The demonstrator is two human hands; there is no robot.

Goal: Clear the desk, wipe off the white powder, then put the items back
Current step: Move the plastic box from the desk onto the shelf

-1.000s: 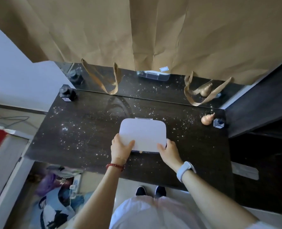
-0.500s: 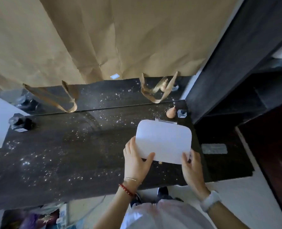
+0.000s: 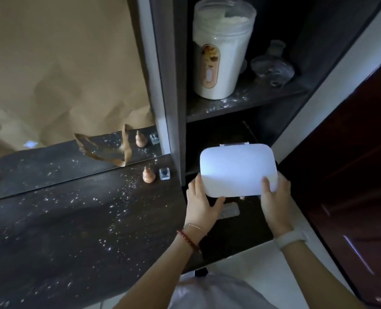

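Desk (image 3: 78, 224) speckled with white powder (image 3: 118, 197) fills the left; a shelf unit (image 3: 240, 103) stands just right of it. Both hands grip a white case (image 3: 237, 171) before the lower shelf opening, left hand (image 3: 201, 206) and right hand (image 3: 275, 201) curled round its near corners. A gourd (image 3: 148, 175) and a small cube (image 3: 164, 173) sit at the desk's back corner.

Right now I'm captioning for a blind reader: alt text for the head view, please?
Both hands, left hand and right hand, hold a white case before a dark shelf unit, beside a powder-speckled desk with a small gourd.
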